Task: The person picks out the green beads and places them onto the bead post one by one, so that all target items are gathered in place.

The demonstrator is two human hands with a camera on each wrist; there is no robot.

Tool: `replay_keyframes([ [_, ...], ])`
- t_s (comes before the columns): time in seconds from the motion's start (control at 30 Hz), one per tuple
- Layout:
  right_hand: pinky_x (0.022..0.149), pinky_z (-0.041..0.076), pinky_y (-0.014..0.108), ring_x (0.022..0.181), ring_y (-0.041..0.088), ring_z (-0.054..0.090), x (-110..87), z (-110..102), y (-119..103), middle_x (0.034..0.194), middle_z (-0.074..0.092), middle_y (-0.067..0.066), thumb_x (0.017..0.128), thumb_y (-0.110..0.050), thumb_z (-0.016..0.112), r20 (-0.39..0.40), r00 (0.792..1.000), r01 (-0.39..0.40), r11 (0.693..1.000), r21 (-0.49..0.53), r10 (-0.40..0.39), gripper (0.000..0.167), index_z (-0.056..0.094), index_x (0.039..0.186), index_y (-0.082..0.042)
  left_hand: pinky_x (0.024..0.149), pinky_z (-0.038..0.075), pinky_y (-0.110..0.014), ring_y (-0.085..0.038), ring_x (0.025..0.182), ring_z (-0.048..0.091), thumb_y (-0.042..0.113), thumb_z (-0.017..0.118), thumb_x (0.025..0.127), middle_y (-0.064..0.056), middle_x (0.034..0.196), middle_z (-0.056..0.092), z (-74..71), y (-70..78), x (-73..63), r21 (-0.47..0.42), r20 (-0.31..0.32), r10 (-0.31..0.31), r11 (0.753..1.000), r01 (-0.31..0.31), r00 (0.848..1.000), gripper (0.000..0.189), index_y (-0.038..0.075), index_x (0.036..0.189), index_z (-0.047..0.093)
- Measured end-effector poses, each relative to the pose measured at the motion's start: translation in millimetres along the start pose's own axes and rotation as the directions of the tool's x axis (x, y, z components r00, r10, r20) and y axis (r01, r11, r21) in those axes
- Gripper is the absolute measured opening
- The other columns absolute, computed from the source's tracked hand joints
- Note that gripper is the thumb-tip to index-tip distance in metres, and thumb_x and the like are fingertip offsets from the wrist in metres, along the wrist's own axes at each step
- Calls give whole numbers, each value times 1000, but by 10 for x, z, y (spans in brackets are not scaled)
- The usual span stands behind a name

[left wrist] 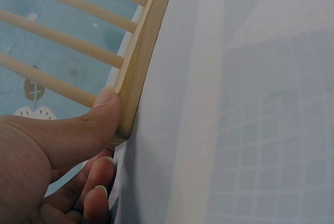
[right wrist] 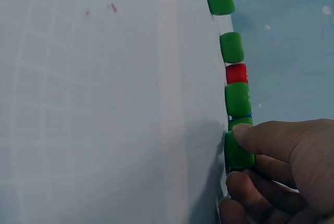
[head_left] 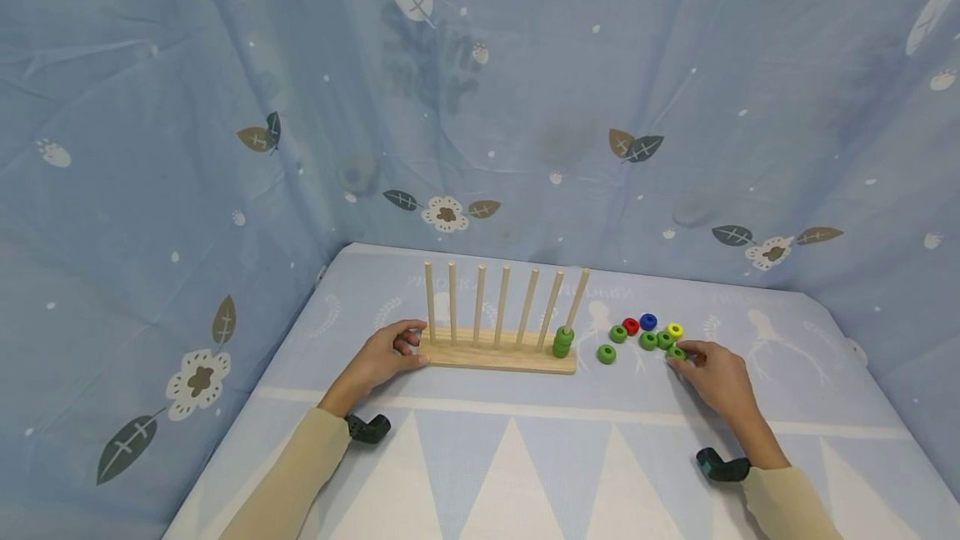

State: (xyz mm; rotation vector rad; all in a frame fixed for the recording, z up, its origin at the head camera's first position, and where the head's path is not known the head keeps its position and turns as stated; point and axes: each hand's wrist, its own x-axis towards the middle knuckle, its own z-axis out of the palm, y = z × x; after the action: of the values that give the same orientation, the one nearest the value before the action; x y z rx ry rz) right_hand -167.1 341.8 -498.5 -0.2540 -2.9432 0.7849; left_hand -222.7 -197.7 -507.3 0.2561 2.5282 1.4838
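A wooden peg stand with several upright pegs sits on the table; green beads are stacked low on its rightmost peg. My left hand grips the stand's left end, the thumb on the base's edge beside the endmost peg. To the right of the stand, my right hand pinches a green bead between thumb and fingers, low at the tabletop. Just beyond that hand lie a yellow bead, a blue bead, a red bead and several more green beads.
A green bead lies apart from the others, nearest the stand's right end. The table has a pale patterned cloth. Blue printed curtains hang behind the table and along its sides.
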Motion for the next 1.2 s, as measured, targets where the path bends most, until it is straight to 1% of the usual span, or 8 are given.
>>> replay_keyframes([
  [0.1, 70, 48, 43, 86, 33, 55, 0, 8, 8, 105, 65, 25, 93, -19, 77, -4, 1000, -1, 1000, 5, 1, 42, 67, 125, 8, 80, 44, -34, -22, 92, 53, 8, 82, 88, -11, 114, 60, -2, 4, -3, -8, 1, -2, 1000, 2, 1000, 61, 8, 144, 58],
  [0.23, 66, 46, 37, 84, 31, 54, -3, 15, 18, 102, 66, 22, 93, -19, 77, -20, 1000, 10, 1000, 4, -10, 43, 67, 125, 7, 81, 44, -36, -22, 93, 53, 7, 82, 88, -9, 114, 60, 0, 1, -1, -13, -2, -9, 1000, 9, 1000, 61, 10, 144, 58],
  [0.33, 65, 45, 35, 83, 30, 54, -9, 19, 18, 101, 66, 21, 93, -20, 77, -29, 999, 16, 1000, 7, -16, 43, 67, 125, 7, 81, 44, -37, -22, 93, 53, 7, 82, 88, -9, 114, 60, 1, -4, 0, -11, 2, -4, 1000, 4, 1000, 61, 10, 144, 58],
  [0.63, 65, 45, 36, 83, 29, 57, -22, 6, 1, 106, 69, 23, 94, -22, 77, -58, 997, 56, 998, 26, -55, 45, 65, 126, 8, 79, 45, -33, -21, 92, 54, 9, 82, 89, -10, 114, 61, -11, -1, -8, -5, 6, 9, 1000, -9, 1000, 61, 8, 144, 58],
  [0.8, 68, 50, 41, 89, 34, 64, -36, -4, -26, 112, 71, 25, 94, -21, 77, -81, 994, 77, 996, 34, -74, 43, 66, 126, 6, 78, 44, -33, -21, 91, 53, 10, 83, 88, -11, 114, 61, -13, 1, -14, -5, 8, 11, 1000, -11, 1000, 61, 8, 144, 58],
  [0.87, 67, 51, 40, 90, 35, 64, -36, -14, -33, 114, 70, 26, 94, -21, 76, -85, 993, 81, 996, 38, -77, 43, 66, 126, 6, 79, 44, -34, -21, 91, 53, 10, 83, 88, -11, 114, 61, -14, 4, -16, -1, 7, 9, 1000, -9, 1000, 62, 8, 144, 58],
  [1.03, 60, 47, 33, 83, 30, 60, -42, -30, -71, 115, 69, 26, 94, -22, 75, -98, 992, 81, 996, 48, -76, 42, 65, 126, 4, 80, 44, -36, -21, 91, 54, 9, 83, 88, -9, 113, 61, -11, 8, -15, -5, 5, 0, 1000, 0, 1000, 62, 9, 145, 58],
  [1.2, 54, 45, 31, 76, 25, 57, -49, -44, -110, 116, 69, 25, 94, -22, 75, -120, 989, 92, 994, 52, -85, 42, 65, 128, 2, 81, 44, -38, -22, 92, 54, 8, 82, 88, -8, 113, 61, -8, 23, -14, -9, 6, 2, 1000, -2, 1000, 61, 9, 145, 58],
])
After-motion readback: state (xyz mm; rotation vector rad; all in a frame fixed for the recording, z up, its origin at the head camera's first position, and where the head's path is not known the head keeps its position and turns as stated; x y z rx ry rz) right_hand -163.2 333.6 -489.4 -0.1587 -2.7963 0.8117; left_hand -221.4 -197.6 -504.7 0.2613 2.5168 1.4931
